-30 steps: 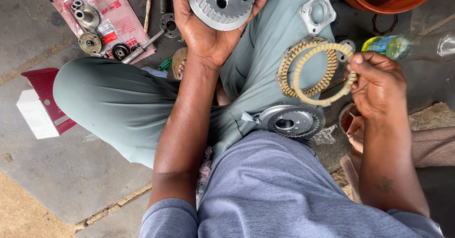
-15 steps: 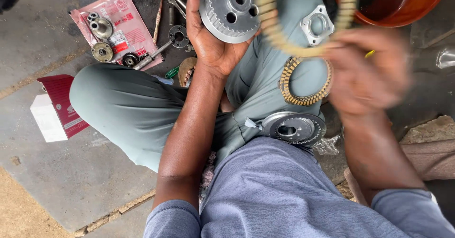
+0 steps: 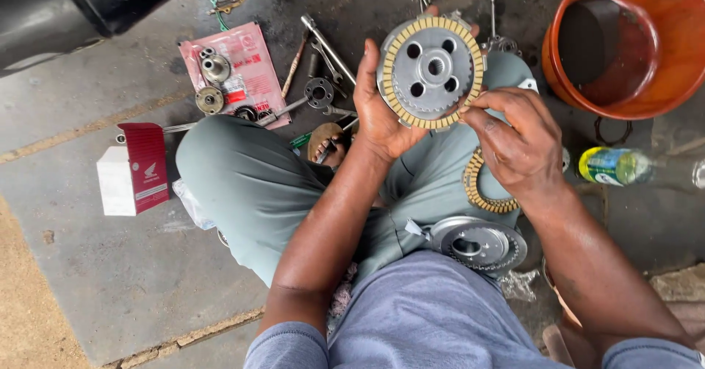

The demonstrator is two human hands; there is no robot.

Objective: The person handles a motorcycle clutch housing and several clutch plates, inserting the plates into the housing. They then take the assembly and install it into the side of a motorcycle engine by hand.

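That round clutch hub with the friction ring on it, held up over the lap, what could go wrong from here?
The clutch hub rests only in the left hand while the right hand steadies the friction ring at its rim; the ring might slide off. A drop could strike the metal disc on the lap. Small parts on the pink packet beside the knee could be knocked and scattered.
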